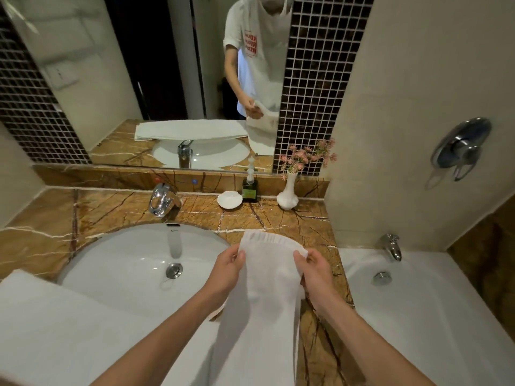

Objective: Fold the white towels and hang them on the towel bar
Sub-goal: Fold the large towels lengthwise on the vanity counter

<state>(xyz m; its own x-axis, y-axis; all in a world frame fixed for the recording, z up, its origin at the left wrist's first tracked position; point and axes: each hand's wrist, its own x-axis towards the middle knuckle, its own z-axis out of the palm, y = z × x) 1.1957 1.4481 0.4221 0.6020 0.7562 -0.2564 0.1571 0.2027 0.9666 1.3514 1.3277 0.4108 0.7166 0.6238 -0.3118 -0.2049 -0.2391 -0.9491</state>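
Note:
A narrow white towel [267,288] hangs lengthwise in front of me, over the counter's edge between the sink and the bathtub. My left hand [227,270] pinches its upper left corner. My right hand [313,270] pinches the upper right corner, fingers curled round the cloth. The towel's top hem arches between the two hands. A second white towel [55,324] lies folded across the near left part of the sink. No towel bar shows in this view.
The white sink [133,254] with a chrome faucet [161,200] sits in a brown marble counter [278,215]. At the back stand a shell dish [230,199], a soap bottle [250,185] and a flower vase [288,190]. A bathtub [418,302] lies to the right, a mirror [167,65] ahead.

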